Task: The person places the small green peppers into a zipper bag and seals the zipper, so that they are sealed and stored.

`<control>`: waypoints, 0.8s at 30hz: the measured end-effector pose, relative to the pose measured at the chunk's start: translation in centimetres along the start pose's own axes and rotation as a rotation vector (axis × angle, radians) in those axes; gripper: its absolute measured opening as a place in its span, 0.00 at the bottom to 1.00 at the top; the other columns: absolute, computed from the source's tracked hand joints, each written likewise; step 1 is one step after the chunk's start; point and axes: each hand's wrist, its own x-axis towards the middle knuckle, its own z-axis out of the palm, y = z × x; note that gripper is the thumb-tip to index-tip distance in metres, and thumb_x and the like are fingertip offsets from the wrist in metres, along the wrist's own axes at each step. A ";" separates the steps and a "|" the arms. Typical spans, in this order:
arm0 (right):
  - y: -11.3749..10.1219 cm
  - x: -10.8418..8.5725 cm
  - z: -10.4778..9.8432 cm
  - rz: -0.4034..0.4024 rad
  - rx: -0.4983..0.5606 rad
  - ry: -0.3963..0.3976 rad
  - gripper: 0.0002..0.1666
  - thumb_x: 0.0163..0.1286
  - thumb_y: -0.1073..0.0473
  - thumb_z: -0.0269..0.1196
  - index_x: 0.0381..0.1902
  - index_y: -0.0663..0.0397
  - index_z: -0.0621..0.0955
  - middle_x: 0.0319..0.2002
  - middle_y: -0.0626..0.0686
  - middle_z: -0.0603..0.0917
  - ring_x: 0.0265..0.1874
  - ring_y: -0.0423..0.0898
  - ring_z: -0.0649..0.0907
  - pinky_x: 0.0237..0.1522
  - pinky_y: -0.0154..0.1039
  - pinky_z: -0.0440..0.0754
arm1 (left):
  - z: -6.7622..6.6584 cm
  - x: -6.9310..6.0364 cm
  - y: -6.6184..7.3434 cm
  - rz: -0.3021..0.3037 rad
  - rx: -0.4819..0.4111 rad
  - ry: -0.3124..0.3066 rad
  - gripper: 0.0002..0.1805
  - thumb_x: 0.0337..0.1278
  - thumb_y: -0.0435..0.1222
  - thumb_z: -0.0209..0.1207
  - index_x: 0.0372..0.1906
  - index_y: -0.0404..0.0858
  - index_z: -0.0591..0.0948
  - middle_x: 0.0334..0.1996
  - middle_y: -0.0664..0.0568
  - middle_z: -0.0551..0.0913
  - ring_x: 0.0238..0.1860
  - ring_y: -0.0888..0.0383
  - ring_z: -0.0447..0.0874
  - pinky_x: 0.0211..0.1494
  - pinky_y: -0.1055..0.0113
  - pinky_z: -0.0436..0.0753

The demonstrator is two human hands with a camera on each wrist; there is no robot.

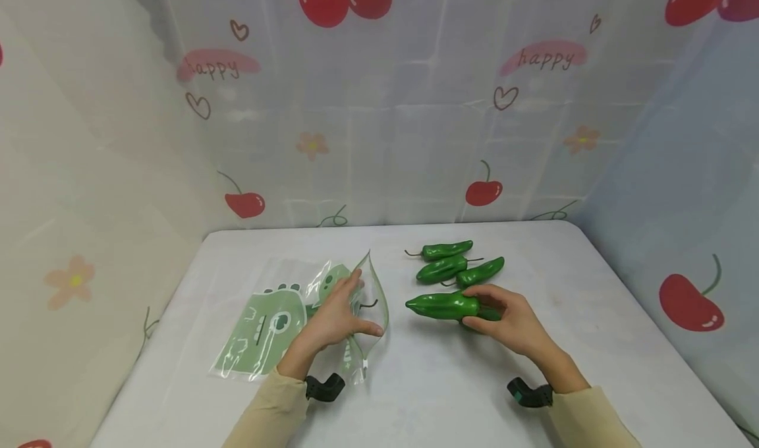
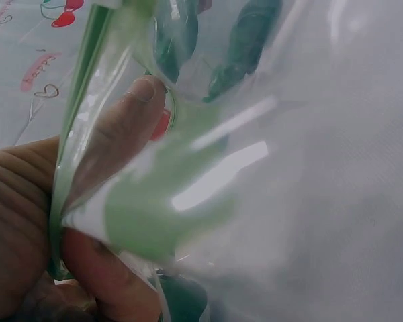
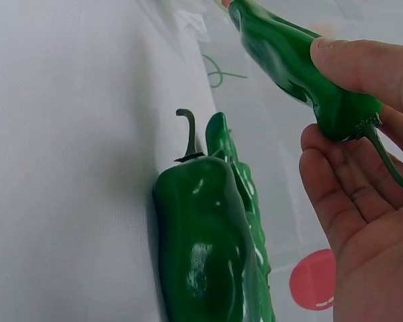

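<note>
My right hand [image 1: 517,319] pinches a glossy green pepper [image 1: 439,306] near its stem end, its tip pointing left. In the right wrist view that held pepper [image 3: 289,60] is raised off the table. Just below it lies another green pepper [image 1: 489,313], partly hidden by the hand. My left hand [image 1: 337,313], fingers and thumb spread apart, rests at the gaping mouth of a clear zip bag [image 1: 384,303] with green cartoon print. A dark stem [image 1: 369,304] shows inside the mouth. Through the film in the left wrist view, green shapes [image 2: 252,47] appear blurred.
Behind the right hand, several more green peppers [image 1: 441,270] lie close together on the white table [image 1: 427,395]. A flat, green-printed part [image 1: 243,346] of clear plastic lies left of the left hand; whether it is a separate bag, I cannot tell. Patterned curtains [image 1: 403,165] stand around the table.
</note>
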 end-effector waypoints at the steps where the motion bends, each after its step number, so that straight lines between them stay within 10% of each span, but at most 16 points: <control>1: -0.1 0.1 0.1 0.000 0.000 -0.002 0.27 0.58 0.56 0.79 0.56 0.44 0.84 0.56 0.51 0.86 0.52 0.47 0.87 0.54 0.42 0.86 | 0.0 0.0 0.0 0.000 0.000 0.000 0.74 0.29 0.49 0.86 0.84 0.45 0.52 0.75 0.46 0.69 0.76 0.41 0.65 0.73 0.38 0.70; 12: -0.7 1.7 1.0 -0.105 0.058 -0.014 0.28 0.58 0.60 0.79 0.56 0.46 0.84 0.54 0.50 0.86 0.50 0.37 0.86 0.53 0.34 0.85 | -0.1 0.0 0.0 0.005 -0.002 -0.004 0.74 0.29 0.49 0.86 0.84 0.46 0.52 0.75 0.46 0.70 0.76 0.42 0.65 0.73 0.39 0.70; 24: -1.4 3.1 2.5 -0.146 0.096 -0.042 0.25 0.60 0.58 0.78 0.55 0.48 0.84 0.52 0.51 0.87 0.50 0.47 0.88 0.55 0.50 0.86 | -0.1 -0.1 0.1 0.009 -0.013 -0.005 0.74 0.29 0.48 0.86 0.84 0.45 0.51 0.75 0.45 0.70 0.76 0.42 0.65 0.74 0.40 0.69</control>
